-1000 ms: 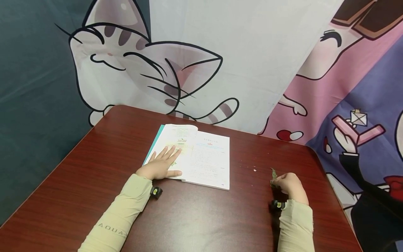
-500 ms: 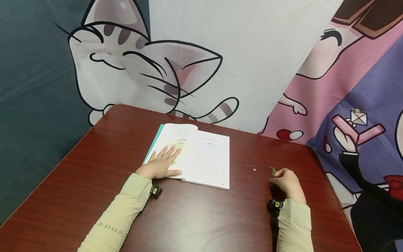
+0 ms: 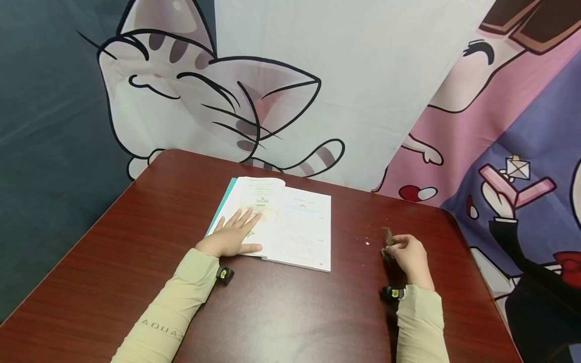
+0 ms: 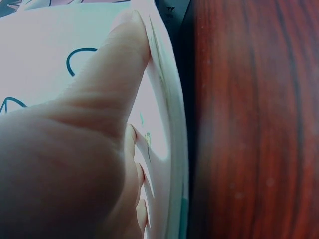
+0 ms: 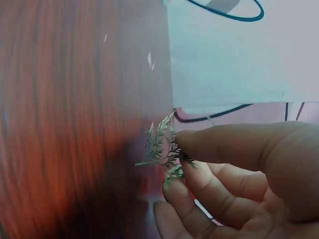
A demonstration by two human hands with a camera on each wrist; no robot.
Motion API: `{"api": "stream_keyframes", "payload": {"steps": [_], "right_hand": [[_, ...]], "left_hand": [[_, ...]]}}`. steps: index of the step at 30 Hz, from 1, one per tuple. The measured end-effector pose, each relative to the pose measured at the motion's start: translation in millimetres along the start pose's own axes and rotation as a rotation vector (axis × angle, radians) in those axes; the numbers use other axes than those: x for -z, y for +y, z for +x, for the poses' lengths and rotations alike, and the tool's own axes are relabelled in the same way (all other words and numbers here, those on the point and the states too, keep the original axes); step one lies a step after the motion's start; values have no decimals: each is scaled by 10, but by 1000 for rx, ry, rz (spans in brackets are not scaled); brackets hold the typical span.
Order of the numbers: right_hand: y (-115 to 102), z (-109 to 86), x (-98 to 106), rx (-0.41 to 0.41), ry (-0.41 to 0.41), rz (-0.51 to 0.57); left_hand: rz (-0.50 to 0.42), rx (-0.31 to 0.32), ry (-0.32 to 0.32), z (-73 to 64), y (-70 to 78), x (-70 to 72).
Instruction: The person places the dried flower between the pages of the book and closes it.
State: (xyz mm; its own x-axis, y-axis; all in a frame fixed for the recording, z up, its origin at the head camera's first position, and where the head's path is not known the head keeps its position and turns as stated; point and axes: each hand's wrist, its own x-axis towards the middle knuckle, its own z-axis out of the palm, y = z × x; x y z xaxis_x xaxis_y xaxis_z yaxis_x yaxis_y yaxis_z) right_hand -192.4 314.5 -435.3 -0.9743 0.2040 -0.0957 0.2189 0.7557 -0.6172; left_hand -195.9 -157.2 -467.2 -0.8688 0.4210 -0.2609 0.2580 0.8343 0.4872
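An open book [image 3: 299, 232] with a teal cover edge lies on the table. Across its left page my left hand [image 3: 229, 239] rests flat with the fingers spread; in the left wrist view the thumb [image 4: 117, 55] lies along the page near the book's lower edge. To the right of the book, my right hand [image 3: 410, 256] pinches a small green fern-like sprig [image 3: 388, 242] between thumb and fingertips, held over the table. The right wrist view shows the feathery leaves [image 5: 160, 142] sticking out past the thumb, with part of the sprig hidden by the fingers.
The dark red wooden table [image 3: 290, 312] has rounded far corners. A few tiny pale scraps [image 3: 367, 243] lie between the book and my right hand. Behind the table hangs a cloth backdrop [image 3: 354, 75] printed with cartoon figures.
My right hand has shifted slightly left and away from me with the sprig, which has turned a little in the fingers. The left hand and the book have stayed in place.
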Motion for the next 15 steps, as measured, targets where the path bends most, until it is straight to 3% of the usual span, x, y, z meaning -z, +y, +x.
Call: {"api": "stream_keyframes", "payload": {"steps": [10,15], "right_hand": [[-210,-50,-112,7,-33,264],[-293,-54,-193,49,-36,245]], "left_hand": [[-1,-2,4,-11,14,7],[-14,-6,7,-42,35,31]]}}
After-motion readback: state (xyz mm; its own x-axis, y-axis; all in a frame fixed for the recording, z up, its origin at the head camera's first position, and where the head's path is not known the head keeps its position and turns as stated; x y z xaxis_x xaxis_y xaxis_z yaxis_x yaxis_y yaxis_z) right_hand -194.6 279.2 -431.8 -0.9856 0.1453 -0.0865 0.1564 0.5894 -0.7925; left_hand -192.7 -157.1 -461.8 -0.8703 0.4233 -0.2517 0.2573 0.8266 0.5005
